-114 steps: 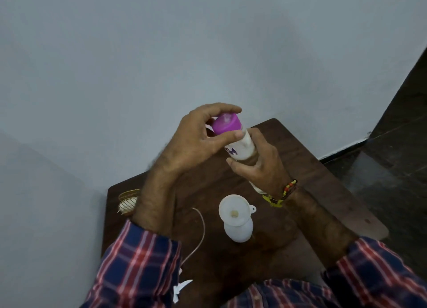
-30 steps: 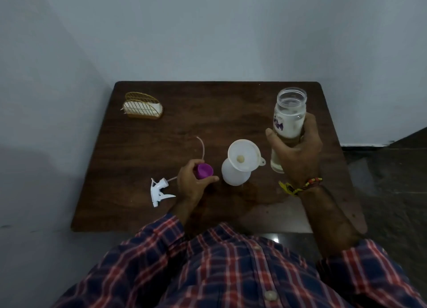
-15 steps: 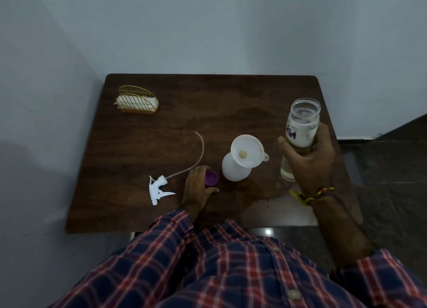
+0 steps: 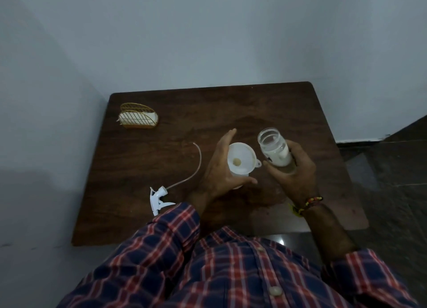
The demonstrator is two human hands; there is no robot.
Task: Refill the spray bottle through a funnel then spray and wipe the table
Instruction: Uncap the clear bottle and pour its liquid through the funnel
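A white funnel (image 4: 241, 158) sits in the neck of a white spray bottle (image 4: 238, 185) on the brown table (image 4: 161, 150). My left hand (image 4: 219, 171) wraps around that bottle just under the funnel. My right hand (image 4: 293, 171) holds an uncapped clear refill bottle (image 4: 273, 149), tilted with its open mouth toward the funnel. The white trigger spray head (image 4: 158, 196) with its long tube lies on the table to the left. The purple cap is hidden from view.
A gold wire holder with white napkins (image 4: 138, 119) stands at the table's far left corner. Grey walls border the table at the back and left. Dark floor lies to the right.
My left hand has left the purple cap and taken hold of the spray bottle under the funnel. My right hand has brought the open refill bottle closer and tilted it toward the funnel.
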